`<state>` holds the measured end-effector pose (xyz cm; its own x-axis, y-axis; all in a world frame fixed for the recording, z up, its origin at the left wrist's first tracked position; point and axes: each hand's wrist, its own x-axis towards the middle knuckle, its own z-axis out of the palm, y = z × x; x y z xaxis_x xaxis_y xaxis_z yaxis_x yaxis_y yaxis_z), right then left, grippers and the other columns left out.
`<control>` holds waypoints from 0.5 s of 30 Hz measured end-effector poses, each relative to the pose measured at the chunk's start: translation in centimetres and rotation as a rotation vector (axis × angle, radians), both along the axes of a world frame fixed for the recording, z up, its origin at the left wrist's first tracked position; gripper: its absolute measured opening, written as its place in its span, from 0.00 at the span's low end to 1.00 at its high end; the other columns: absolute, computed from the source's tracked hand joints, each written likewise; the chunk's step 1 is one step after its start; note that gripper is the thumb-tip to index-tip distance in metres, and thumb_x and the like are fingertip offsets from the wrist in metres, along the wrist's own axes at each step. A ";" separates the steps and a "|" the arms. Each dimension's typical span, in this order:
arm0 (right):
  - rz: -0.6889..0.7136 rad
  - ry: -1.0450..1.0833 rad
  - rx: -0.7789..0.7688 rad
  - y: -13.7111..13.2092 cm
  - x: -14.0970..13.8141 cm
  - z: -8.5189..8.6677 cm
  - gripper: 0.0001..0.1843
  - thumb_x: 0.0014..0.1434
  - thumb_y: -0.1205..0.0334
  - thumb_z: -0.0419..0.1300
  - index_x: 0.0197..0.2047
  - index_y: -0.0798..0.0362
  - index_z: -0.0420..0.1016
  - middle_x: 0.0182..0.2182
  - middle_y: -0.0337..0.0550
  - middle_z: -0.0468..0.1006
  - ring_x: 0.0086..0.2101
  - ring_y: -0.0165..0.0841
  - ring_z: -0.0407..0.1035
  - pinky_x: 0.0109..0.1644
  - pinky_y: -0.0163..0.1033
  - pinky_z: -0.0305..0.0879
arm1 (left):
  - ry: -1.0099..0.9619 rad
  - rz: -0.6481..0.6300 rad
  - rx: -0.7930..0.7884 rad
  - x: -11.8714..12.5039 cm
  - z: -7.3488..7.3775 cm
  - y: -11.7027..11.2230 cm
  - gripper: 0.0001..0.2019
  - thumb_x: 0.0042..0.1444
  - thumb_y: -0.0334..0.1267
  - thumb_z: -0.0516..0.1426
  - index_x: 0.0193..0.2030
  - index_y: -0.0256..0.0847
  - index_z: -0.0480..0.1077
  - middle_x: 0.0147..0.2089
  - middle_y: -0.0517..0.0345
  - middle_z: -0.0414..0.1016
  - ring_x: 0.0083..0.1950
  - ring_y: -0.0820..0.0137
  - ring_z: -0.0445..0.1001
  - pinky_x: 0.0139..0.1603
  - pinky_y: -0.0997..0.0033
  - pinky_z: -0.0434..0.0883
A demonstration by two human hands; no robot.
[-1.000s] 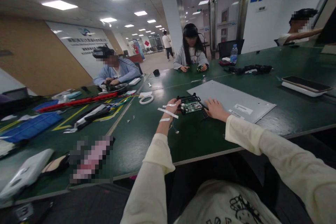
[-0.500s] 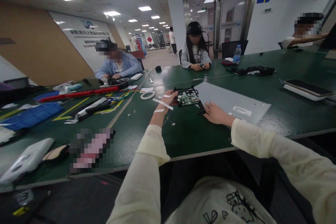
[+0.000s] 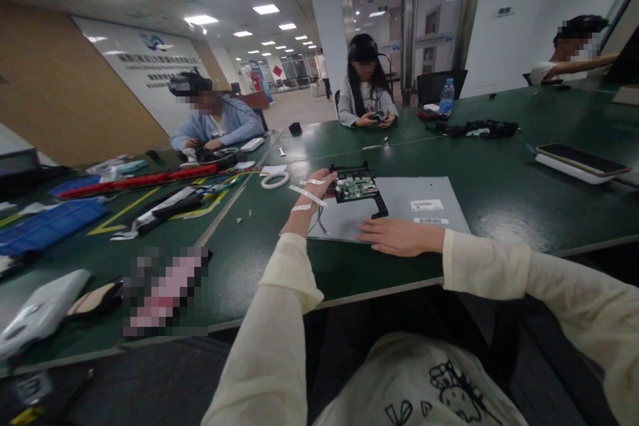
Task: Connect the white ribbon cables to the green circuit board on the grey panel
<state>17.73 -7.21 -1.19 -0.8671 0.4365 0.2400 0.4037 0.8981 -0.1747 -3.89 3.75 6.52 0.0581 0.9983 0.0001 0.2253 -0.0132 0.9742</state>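
My left hand (image 3: pixel 315 192) grips the left side of a black plastic frame that carries a green circuit board (image 3: pixel 355 188). Strips of white tape cross the back of this hand and wrist, and thin wires hang below it. Under the frame lies a flat grey metal panel (image 3: pixel 399 196) with two white labels near its right end. My right hand (image 3: pixel 402 237) rests with fingers stretched out over the panel's near edge, just below the frame's lower arm. It holds nothing.
A roll of white tape (image 3: pixel 275 180) and a small wrench (image 3: pixel 282 152) lie to the left. Further left are a blue tray (image 3: pixel 52 225) and a red strip (image 3: pixel 144 180). A phone (image 3: pixel 582 158) sits on a white box at right. Co-workers sit around the table.
The grey panel has turned and slid left, so it now lies under the circuit board frame. My right hand has moved left and toward me along its near edge.
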 end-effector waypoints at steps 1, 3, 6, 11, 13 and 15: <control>0.028 -0.003 -0.007 -0.2 0.1 0.2 0.27 0.70 0.55 0.44 0.69 0.54 0.57 0.67 0.50 0.57 0.66 0.39 0.50 0.67 0.50 0.51 | 0.005 0.001 -0.006 -0.1 -0.2 0.1 0.03 0.59 0.34 0.55 0.34 0.39 0.66 0.25 0.60 0.69 0.26 0.75 0.69 0.33 0.73 0.69; 0.069 -0.013 -0.019 -0.8 0.3 0.5 0.27 0.70 0.55 0.44 0.69 0.53 0.57 0.66 0.48 0.59 0.65 0.37 0.53 0.66 0.48 0.53 | 0.009 -0.004 -0.014 -0.3 -0.6 0.6 0.02 0.59 0.34 0.55 0.35 0.39 0.67 0.25 0.60 0.69 0.26 0.75 0.69 0.34 0.73 0.70; 0.060 -0.021 -0.011 -1.8 1.5 0.9 0.26 0.70 0.55 0.44 0.67 0.52 0.60 0.59 0.48 0.69 0.57 0.37 0.64 0.61 0.47 0.60 | -0.005 -0.011 -0.022 -0.6 -1.4 1.1 0.02 0.58 0.34 0.55 0.37 0.39 0.67 0.27 0.59 0.70 0.27 0.75 0.69 0.34 0.72 0.70; -0.390 0.088 0.031 -1.1 6.3 0.2 0.26 0.69 0.52 0.42 0.63 0.52 0.67 0.55 0.51 0.73 0.53 0.43 0.68 0.58 0.52 0.61 | 0.044 -0.034 -0.036 -0.4 -3.0 1.4 0.06 0.59 0.36 0.54 0.42 0.40 0.69 0.31 0.58 0.73 0.28 0.75 0.70 0.32 0.74 0.70; -0.639 0.106 0.025 0.0 8.3 -0.8 0.28 0.69 0.51 0.42 0.65 0.54 0.64 0.60 0.52 0.68 0.59 0.46 0.61 0.62 0.54 0.57 | 0.091 -0.053 -0.023 0.0 -3.8 1.5 0.06 0.59 0.38 0.55 0.41 0.41 0.70 0.31 0.57 0.73 0.29 0.74 0.71 0.31 0.75 0.70; -0.852 0.056 -0.007 1.2 9.9 -2.1 0.31 0.68 0.49 0.41 0.67 0.55 0.59 0.64 0.53 0.62 0.63 0.50 0.54 0.64 0.57 0.52 | 0.125 -0.054 -0.014 0.4 -4.6 1.5 0.06 0.58 0.39 0.56 0.39 0.41 0.71 0.30 0.56 0.74 0.30 0.72 0.72 0.31 0.74 0.70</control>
